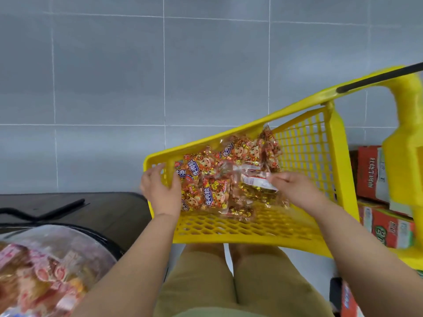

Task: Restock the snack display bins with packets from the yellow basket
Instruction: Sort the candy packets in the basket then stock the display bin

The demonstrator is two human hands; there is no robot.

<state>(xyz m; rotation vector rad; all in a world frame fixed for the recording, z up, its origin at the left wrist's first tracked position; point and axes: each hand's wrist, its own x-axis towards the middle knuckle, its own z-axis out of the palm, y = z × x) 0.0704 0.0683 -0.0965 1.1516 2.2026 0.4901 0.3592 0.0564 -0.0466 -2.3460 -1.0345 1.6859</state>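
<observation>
Grey tiled surface [103, 76]: fills the upper field of view, pale grout lines visible.

Yellow basket [251, 227]: tilted over my knees, its open side turned toward me, its lattice walls exposed. Black handle bar [377, 81] runs off at upper right.

Dark counter [103, 209]: lower left, just beside the basket.

Clear bin [75, 239]: bottom left corner, holds pink and orange packets; detail blurred.

Red cartons [370, 172]: stacked at right, behind the basket's frame.

Snack packets [206, 179]: a loose heap of red-and-gold bags inside the basket, lying against its far and left walls. The near part of the lattice is bare.

Left hand [160, 188]: grips the basket's left end wall, fingers hooked over the rim, thumb on the inner face beside the heap.

Right hand [295, 186]: reaches inside the basket, thumb and fingers pinching one packet.

Held packet [256, 181]: clear film with a white label facing up, gold-wrapped pieces inside, on top of the heap; I cannot tell whether it is lifted clear.
</observation>
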